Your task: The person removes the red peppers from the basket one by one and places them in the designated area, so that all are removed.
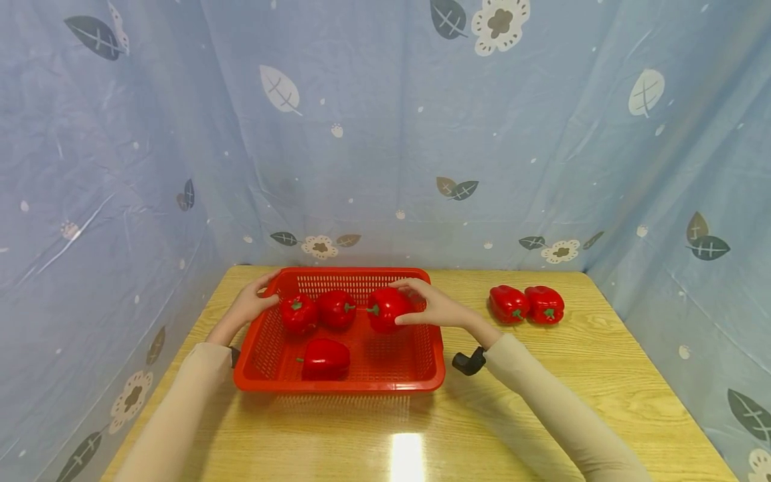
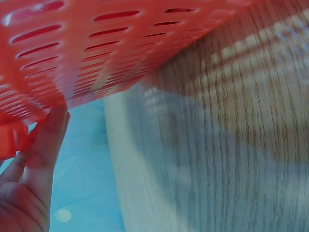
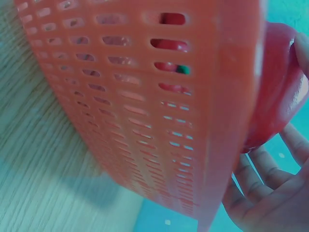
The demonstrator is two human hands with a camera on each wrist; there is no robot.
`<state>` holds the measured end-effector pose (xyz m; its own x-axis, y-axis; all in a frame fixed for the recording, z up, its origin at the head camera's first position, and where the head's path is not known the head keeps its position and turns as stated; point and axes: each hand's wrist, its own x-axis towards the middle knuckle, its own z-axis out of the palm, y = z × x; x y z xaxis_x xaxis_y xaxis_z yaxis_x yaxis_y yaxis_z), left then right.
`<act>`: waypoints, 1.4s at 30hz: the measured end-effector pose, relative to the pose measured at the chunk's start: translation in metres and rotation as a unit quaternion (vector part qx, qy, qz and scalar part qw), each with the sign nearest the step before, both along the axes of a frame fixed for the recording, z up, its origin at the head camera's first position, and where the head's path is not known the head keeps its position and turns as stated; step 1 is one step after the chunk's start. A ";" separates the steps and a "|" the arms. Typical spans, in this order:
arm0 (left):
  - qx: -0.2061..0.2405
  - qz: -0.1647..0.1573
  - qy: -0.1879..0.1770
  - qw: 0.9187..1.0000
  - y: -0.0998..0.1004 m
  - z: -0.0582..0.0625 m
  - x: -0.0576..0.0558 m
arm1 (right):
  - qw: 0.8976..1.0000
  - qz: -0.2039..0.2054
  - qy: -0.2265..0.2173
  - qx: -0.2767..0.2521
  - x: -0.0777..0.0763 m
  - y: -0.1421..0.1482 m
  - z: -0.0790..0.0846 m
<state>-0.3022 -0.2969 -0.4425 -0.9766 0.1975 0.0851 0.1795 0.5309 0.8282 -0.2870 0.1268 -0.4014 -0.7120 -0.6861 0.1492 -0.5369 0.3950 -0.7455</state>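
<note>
A red slotted plastic basket [image 1: 337, 386] stands on the table, with three red bell peppers inside: a back left pepper [image 1: 298, 314], a back middle pepper [image 1: 336, 309] and a front pepper [image 1: 325, 358] on its side. My right hand [image 1: 436, 308] holds another red bell pepper [image 1: 385, 309] at the basket's right part, stem to the left. In the right wrist view this pepper [image 3: 280, 82] shows above the rim, fingers around it. At the left rim, my left hand [image 1: 245, 304] grips the basket; the left wrist view shows its fingers [image 2: 46, 145] against the basket wall.
Two more red bell peppers, a left one [image 1: 508, 304] and a right one [image 1: 545, 305], lie side by side on the wooden table [image 1: 602, 375], right of the basket. A blue patterned curtain [image 1: 385, 134] hangs behind and on both sides.
</note>
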 end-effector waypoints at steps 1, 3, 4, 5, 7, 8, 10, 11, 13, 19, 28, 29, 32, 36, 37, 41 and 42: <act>0.000 0.002 0.000 1.000 0.000 0.000 0.000 | 1.000 0.000 0.001 -0.004 0.003 0.001 0.004; -0.001 0.004 0.000 1.000 0.000 0.000 0.000 | 1.000 -0.001 0.002 -0.014 0.004 0.003 0.004; -0.003 0.005 0.001 1.000 0.000 0.000 -0.001 | 1.000 -0.002 0.002 -0.018 0.004 0.005 0.004; -0.004 0.006 0.003 1.000 0.000 0.000 -0.001 | 1.000 -0.002 0.002 -0.021 0.005 0.006 0.003; -0.008 0.009 0.005 1.000 0.000 0.001 -0.001 | 1.000 -0.006 0.002 -0.022 0.003 0.009 0.000; -0.010 0.011 0.006 1.000 0.001 0.002 -0.001 | 1.000 -0.009 0.001 -0.024 0.001 0.011 -0.004; -0.014 0.015 0.010 1.000 0.001 0.002 -0.002 | 1.000 -0.015 -0.004 -0.025 0.002 0.013 -0.003; -0.017 0.018 0.012 1.000 0.001 0.002 -0.002 | 0.999 -0.020 -0.005 -0.025 0.003 0.014 -0.002; -0.022 0.021 0.014 0.999 0.001 0.002 -0.002 | 0.999 -0.027 -0.008 -0.026 0.004 0.016 -0.001; -0.031 0.025 0.020 0.999 0.002 0.001 -0.002 | 0.999 -0.035 -0.009 -0.036 0.005 0.022 0.001; -0.040 0.028 0.024 0.999 0.002 0.000 -0.001 | 0.997 -0.055 0.003 -0.051 0.008 0.032 0.004; -0.040 0.027 0.024 0.999 0.002 0.000 -0.001 | 0.997 -0.058 0.001 -0.052 0.008 0.033 0.005; -0.034 0.025 0.023 0.999 0.003 0.001 -0.001 | 0.996 -0.063 -0.005 -0.056 0.011 0.036 0.010; -0.035 0.025 0.024 0.999 0.003 0.002 0.000 | 0.996 -0.067 -0.011 -0.053 0.022 0.039 0.025; -0.038 0.026 0.025 0.999 0.003 0.002 0.000 | 0.996 -0.069 -0.015 -0.053 0.024 0.040 0.029; -0.046 0.029 0.023 0.998 0.003 0.003 0.001 | 0.995 -0.082 -0.023 -0.049 0.030 0.044 0.037; -0.046 0.029 0.023 0.998 0.003 0.003 0.001 | 0.995 -0.084 -0.024 -0.051 0.031 0.046 0.037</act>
